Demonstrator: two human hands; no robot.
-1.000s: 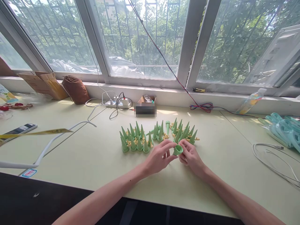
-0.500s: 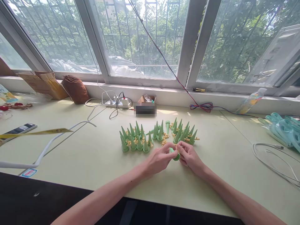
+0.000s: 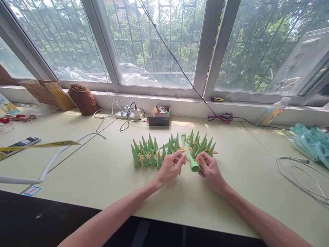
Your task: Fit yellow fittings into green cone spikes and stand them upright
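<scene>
My right hand [image 3: 209, 168] grips a green plastic watering spike [image 3: 193, 165], its fingers closed at the side of the wide end. The spike is tilted, with its hollow round end towards me and its narrow tip pointing away. Just left of it, apart from the spike, my left hand [image 3: 171, 165] has its thumb and fingertips drawn together; what they hold, if anything, is too small to make out. Behind the hands stand more green spikes [image 3: 146, 158] in a left group and a right group [image 3: 202, 145]. Small yellow plastic valves [image 3: 182, 149] lie or stick out among them.
A power strip [image 3: 130, 113] with plugs and a small cardboard box [image 3: 160, 109] are by the window sill. To the right are a coiled grey cable [image 3: 290, 171] and a heap of teal plastic pieces [image 3: 311, 142]. A phone-like device [image 3: 20, 145] lies left, near a white cable [image 3: 48, 168].
My left hand has come off the spike and moved a little left. The spike, held in my right hand, has turned so that its hollow end shows.
</scene>
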